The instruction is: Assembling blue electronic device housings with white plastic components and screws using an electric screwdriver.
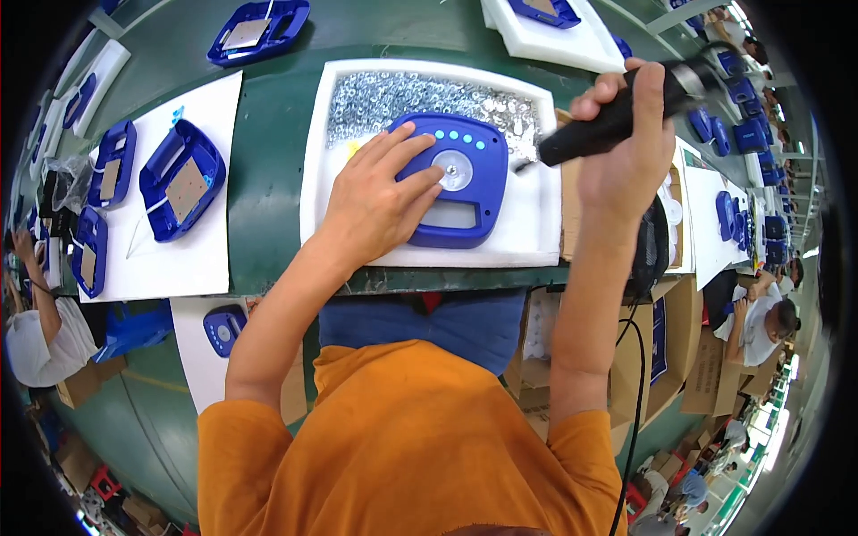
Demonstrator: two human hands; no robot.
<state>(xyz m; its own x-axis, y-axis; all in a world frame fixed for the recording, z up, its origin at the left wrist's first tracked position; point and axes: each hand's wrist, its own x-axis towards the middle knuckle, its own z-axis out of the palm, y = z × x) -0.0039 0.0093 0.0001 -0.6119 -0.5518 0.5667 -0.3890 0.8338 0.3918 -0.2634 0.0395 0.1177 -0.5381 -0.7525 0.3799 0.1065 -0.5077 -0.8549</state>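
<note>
A blue plastic housing with a rounded outline, a grey disc at its centre and a row of pale blue dots along its top (451, 181) is seen lying flat in a white foam tray (527, 241) on a green work surface (268, 179). The left hand (375, 198) is laid open and flat on the left part of this housing, fingers spread and pressed down on its face, with the fingertips reaching close to the grey disc; nothing is clasped by it.

The right hand (630, 147) is raised to the right of the housing and is wrapped tightly around a black electric screwdriver (626, 112). The tool is held at a slant, its tip pointing down and left toward the tray, just beside the upper right edge of the housing and not touching the disc. The two hands are kept apart, with the housing between them.

A heap of small silvery metal washers or nuts (402, 94) fills the upper part of the tray, directly behind the housing. Further blue housings turned face down (179, 179) are laid on a white sheet (206, 259) well to the left. Cardboard boxes (688, 348) stand at the lower right.
</note>
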